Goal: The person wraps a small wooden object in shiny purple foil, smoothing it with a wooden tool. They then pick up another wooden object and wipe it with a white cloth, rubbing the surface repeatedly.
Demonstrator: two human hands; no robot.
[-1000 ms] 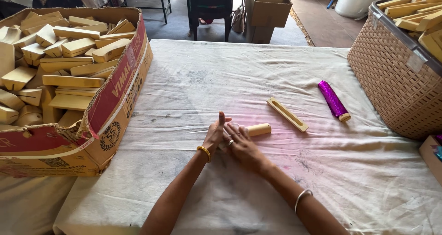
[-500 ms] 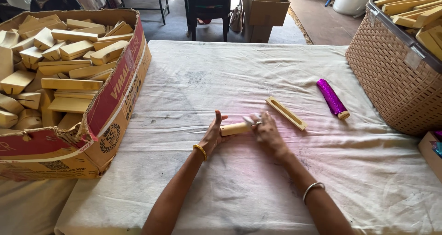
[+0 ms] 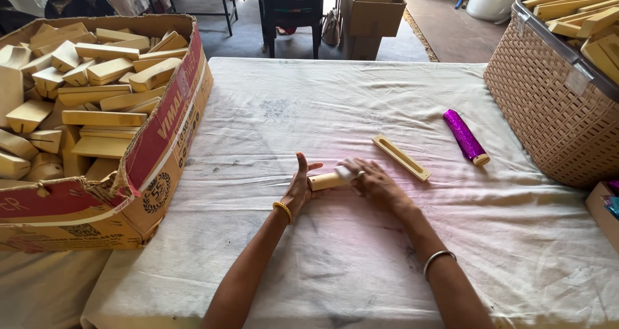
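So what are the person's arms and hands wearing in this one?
Both forearms are bare, with no sleeves in view. The left hand has a beaded yellow-gold bangle at the wrist. The right hand wears a silver ring on one finger, and a thin silver bangle sits further up that forearm.

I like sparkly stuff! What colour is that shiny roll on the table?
Glittery purple roll, seen in the head view.

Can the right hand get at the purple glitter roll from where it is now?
Probably yes. The right hand rests on the wooden cylinder; only bare cloth and the slotted wooden piece, lying flat, sit between it and the purple glitter roll.
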